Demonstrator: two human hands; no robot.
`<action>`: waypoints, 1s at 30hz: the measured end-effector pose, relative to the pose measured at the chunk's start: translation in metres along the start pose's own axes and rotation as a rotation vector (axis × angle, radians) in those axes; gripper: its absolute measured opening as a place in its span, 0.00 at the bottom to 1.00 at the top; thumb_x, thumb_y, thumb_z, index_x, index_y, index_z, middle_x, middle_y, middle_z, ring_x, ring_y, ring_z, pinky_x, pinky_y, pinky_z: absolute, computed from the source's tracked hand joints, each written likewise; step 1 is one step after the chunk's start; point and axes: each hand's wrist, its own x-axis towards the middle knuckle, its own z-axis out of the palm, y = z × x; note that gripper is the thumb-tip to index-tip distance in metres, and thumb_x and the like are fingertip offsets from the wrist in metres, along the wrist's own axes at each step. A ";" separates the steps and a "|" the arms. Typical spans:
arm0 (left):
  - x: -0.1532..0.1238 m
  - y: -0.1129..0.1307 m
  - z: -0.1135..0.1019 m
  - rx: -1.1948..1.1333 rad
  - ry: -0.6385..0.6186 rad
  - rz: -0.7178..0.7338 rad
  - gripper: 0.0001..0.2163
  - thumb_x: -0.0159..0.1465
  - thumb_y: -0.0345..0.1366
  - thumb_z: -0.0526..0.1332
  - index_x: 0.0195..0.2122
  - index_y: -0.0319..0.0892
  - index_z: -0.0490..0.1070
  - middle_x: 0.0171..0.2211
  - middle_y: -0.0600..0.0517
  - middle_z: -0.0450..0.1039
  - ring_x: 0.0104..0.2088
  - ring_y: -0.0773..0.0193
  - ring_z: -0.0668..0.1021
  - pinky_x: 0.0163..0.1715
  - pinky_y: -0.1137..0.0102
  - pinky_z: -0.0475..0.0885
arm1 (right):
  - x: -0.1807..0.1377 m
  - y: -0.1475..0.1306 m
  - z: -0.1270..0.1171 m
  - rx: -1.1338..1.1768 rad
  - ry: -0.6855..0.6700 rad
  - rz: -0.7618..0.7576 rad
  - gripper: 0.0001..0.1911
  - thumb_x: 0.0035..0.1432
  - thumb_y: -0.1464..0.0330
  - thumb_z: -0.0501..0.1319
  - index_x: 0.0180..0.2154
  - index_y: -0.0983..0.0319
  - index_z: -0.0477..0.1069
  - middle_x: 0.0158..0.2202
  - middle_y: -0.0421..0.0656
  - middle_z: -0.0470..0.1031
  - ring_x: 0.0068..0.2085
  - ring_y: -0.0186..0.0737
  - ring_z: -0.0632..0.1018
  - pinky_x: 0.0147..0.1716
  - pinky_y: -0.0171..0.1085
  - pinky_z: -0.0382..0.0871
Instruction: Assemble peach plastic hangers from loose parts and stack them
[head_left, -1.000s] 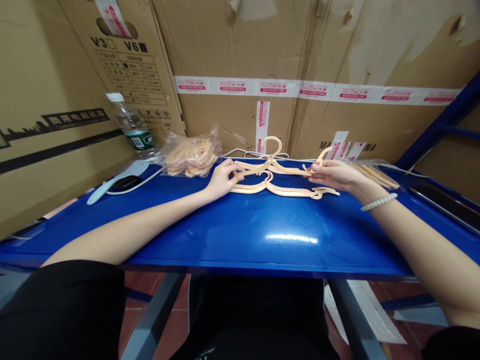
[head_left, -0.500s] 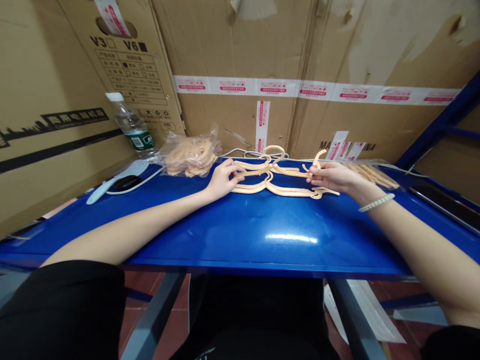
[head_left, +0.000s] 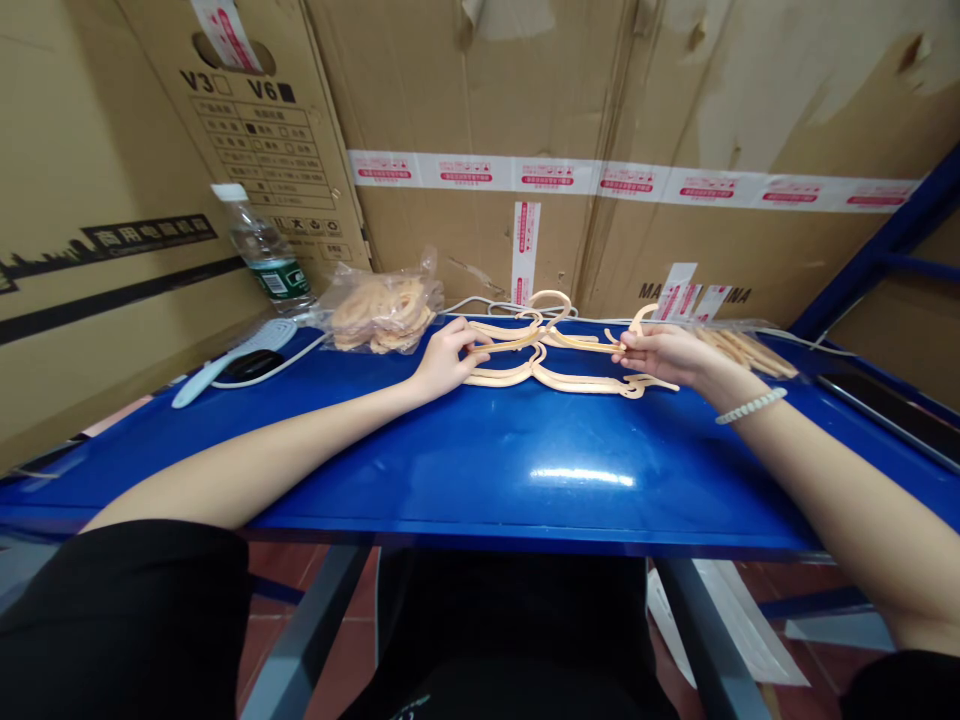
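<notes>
Hands (head_left: 442, 362) (head_left: 664, 353) | pinching thin curved beige plastic hanger (head_left: 559, 343) | glossy blue table (head_left: 480, 450)

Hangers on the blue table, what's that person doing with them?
A person sitting at the blue table holds the upper hanger by its two ends, left hand on the left end, right hand on the right. It is close above the lower hanger, which lies flat on the table. A clear bag of more peach plastic pieces rests off to the left, near a water bottle.
</notes>
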 end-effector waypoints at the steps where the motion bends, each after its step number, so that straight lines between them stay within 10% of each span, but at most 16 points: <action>1: 0.000 0.000 0.000 0.004 -0.003 -0.006 0.05 0.60 0.31 0.67 0.38 0.41 0.80 0.32 0.53 0.68 0.30 0.64 0.73 0.35 0.67 0.71 | 0.000 0.000 0.000 0.007 0.002 0.008 0.15 0.64 0.84 0.62 0.28 0.63 0.71 0.28 0.45 0.76 0.31 0.38 0.81 0.33 0.31 0.82; 14: 0.000 0.001 0.000 -0.006 -0.002 -0.022 0.05 0.60 0.30 0.67 0.37 0.41 0.79 0.31 0.53 0.68 0.30 0.64 0.73 0.34 0.66 0.70 | -0.002 -0.003 0.002 0.029 0.033 0.067 0.14 0.66 0.84 0.59 0.31 0.64 0.70 0.27 0.44 0.76 0.30 0.38 0.82 0.33 0.31 0.82; 30: 0.001 0.002 -0.001 0.006 -0.018 -0.035 0.05 0.60 0.31 0.67 0.37 0.41 0.79 0.31 0.53 0.69 0.29 0.64 0.72 0.34 0.67 0.71 | 0.009 0.013 0.000 -0.043 0.051 -0.209 0.16 0.60 0.81 0.69 0.27 0.62 0.68 0.25 0.41 0.74 0.27 0.37 0.81 0.31 0.32 0.82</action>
